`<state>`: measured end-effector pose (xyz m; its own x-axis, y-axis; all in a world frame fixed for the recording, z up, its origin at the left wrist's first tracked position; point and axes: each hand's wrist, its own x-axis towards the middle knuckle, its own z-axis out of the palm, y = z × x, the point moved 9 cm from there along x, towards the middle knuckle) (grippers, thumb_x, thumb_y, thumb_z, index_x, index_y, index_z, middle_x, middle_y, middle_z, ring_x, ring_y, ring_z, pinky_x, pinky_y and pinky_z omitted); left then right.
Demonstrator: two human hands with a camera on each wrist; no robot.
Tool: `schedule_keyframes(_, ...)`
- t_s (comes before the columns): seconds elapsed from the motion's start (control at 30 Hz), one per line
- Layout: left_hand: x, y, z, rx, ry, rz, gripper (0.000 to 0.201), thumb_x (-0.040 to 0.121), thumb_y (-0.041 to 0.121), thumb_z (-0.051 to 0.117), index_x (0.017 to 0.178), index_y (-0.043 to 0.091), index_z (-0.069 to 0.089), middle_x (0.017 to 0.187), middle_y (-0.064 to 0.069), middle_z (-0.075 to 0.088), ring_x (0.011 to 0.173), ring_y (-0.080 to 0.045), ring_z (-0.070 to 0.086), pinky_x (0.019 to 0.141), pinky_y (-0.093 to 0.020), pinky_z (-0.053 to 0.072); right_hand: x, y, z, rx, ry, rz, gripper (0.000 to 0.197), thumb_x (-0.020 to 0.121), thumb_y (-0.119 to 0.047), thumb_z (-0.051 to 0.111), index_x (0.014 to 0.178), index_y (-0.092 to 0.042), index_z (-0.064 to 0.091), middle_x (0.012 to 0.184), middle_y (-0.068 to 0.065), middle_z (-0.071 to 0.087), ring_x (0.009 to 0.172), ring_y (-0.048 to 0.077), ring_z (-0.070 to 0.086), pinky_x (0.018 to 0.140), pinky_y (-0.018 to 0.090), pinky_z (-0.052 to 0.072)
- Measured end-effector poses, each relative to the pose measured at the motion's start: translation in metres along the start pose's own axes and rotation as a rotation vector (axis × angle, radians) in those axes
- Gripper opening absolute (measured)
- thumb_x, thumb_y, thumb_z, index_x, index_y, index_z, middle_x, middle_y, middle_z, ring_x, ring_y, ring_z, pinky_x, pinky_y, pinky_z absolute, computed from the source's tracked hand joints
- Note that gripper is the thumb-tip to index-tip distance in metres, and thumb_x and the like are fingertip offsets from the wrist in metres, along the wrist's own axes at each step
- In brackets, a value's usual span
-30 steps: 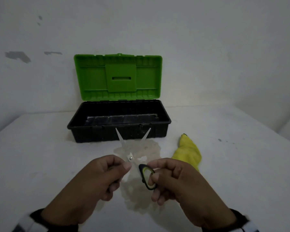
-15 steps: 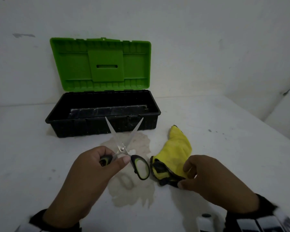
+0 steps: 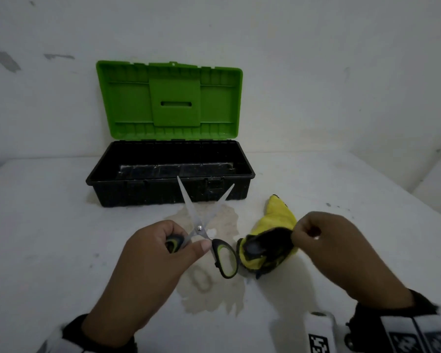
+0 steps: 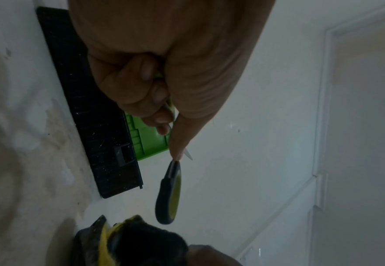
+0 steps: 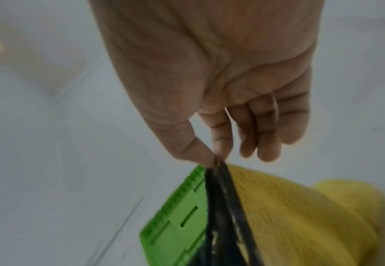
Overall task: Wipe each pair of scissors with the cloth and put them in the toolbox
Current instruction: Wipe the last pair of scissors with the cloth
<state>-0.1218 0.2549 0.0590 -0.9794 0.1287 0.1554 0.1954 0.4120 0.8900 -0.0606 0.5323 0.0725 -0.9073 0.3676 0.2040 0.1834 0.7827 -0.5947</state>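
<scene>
My left hand (image 3: 173, 244) grips one black-and-green handle of the scissors (image 3: 204, 225), whose blades are spread wide and point toward the toolbox. The free handle loop (image 4: 169, 194) hangs to the right of my thumb. Beside it, my right hand (image 3: 313, 231) pinches the dark edge of the yellow cloth (image 3: 278, 217) between thumb and forefinger (image 5: 218, 144) and lifts that end off the table. The black toolbox (image 3: 107, 197) stands behind with its green lid (image 3: 169, 100) raised; I see nothing clearly inside.
A pale stain (image 3: 209, 294) marks the white table (image 3: 49, 238) under the scissors. White walls close the back and right side. A white device (image 3: 318, 332) with a printed marker sits at the bottom edge near my right wrist.
My right hand let go of the scissor handle, moved right to the cloth and pinched its edge up. The left hand keeps the scissors, blades still spread.
</scene>
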Motion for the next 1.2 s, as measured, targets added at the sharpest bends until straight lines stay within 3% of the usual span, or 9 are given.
schedule_keyframes(0.13,-0.001,0.01,-0.005,0.06,0.013,0.028,0.035,0.068,0.05,0.078,0.065,0.02,0.062,0.056,0.0,0.052,0.046,-0.002,0.043,0.045,-0.015,0.033,-0.001,-0.006,-0.014,0.496,0.167,-0.02,0.021,0.097,-0.017,0.056,0.077,-0.02,0.06,0.076,-0.007,0.066,0.061,0.004,0.055,0.058,0.021,0.042)
schedule_keyframes(0.2,-0.001,0.015,-0.007,0.073,0.015,0.04,0.034,0.068,0.051,0.078,0.065,0.021,0.061,0.055,0.003,0.052,0.045,-0.003,0.043,0.046,-0.016,0.033,-0.003,-0.02,-0.013,0.639,0.192,-0.078,0.02,0.102,-0.02,0.051,0.083,-0.021,0.056,0.077,0.001,0.065,0.075,0.017,0.062,0.069,0.031,0.049)
schedule_keyframes(0.23,-0.002,0.018,-0.008,0.073,0.013,0.046,0.034,0.067,0.051,0.078,0.065,0.022,0.061,0.054,0.004,0.051,0.045,-0.004,0.042,0.047,-0.017,0.033,-0.005,-0.028,-0.011,0.676,0.184,-0.113,0.019,0.103,-0.018,0.05,0.085,-0.022,0.055,0.077,0.004,0.066,0.075,0.017,0.063,0.071,0.029,0.05)
schedule_keyframes(0.33,-0.002,0.024,-0.009,0.062,0.003,0.067,0.035,0.066,0.052,0.078,0.066,0.021,0.061,0.054,0.004,0.051,0.046,-0.004,0.041,0.047,-0.019,0.036,-0.009,-0.055,0.003,0.663,0.12,-0.211,0.013,0.101,-0.015,0.052,0.09,-0.021,0.057,0.068,0.001,0.061,0.061,0.006,0.054,0.058,0.015,0.041)
schedule_keyframes(0.53,-0.006,0.034,-0.005,0.126,-0.004,0.08,0.033,0.069,0.051,0.078,0.068,0.023,0.059,0.057,0.002,0.051,0.05,-0.006,0.043,0.048,-0.017,0.035,-0.018,-0.091,0.029,0.716,0.002,-0.31,0.012,0.095,-0.006,0.064,0.088,-0.016,0.066,0.073,-0.005,0.07,0.065,0.006,0.064,0.061,0.015,0.048)
schedule_keyframes(0.63,-0.009,0.036,-0.005,0.156,0.01,0.085,0.033,0.068,0.05,0.078,0.068,0.024,0.058,0.057,0.004,0.052,0.052,-0.007,0.044,0.051,-0.02,0.035,-0.021,-0.093,0.038,0.733,0.019,-0.25,0.007,0.089,-0.01,0.072,0.088,-0.016,0.068,0.076,0.001,0.075,0.067,0.014,0.072,0.06,0.02,0.055)
schedule_keyframes(0.83,-0.01,0.036,-0.006,0.171,0.023,0.106,0.032,0.066,0.048,0.078,0.067,0.023,0.059,0.061,0.001,0.056,0.054,-0.007,0.048,0.05,-0.017,0.037,-0.027,-0.082,0.049,0.781,0.04,-0.055,0.016,0.079,-0.025,0.082,0.076,-0.013,0.072,0.064,0.002,0.075,0.056,0.014,0.071,0.052,0.02,0.053)
schedule_keyframes(1.0,-0.009,0.034,-0.004,0.184,0.015,0.135,0.034,0.062,0.052,0.077,0.064,0.024,0.057,0.057,0.004,0.055,0.05,-0.006,0.046,0.046,-0.014,0.036,-0.031,-0.084,0.056,0.725,-0.027,-0.068,0.019,0.084,-0.029,0.076,0.069,-0.017,0.077,0.063,-0.002,0.073,0.055,0.006,0.066,0.054,0.017,0.052)
schedule_keyframes(1.2,-0.011,0.033,-0.004,0.153,-0.015,0.162,0.037,0.059,0.057,0.075,0.061,0.024,0.058,0.054,0.006,0.054,0.048,-0.004,0.044,0.045,-0.015,0.035,-0.027,-0.079,0.042,0.731,0.12,-0.056,0.028,0.085,-0.031,0.076,0.067,-0.011,0.07,0.059,0.004,0.07,0.05,0.012,0.062,0.049,0.02,0.049)
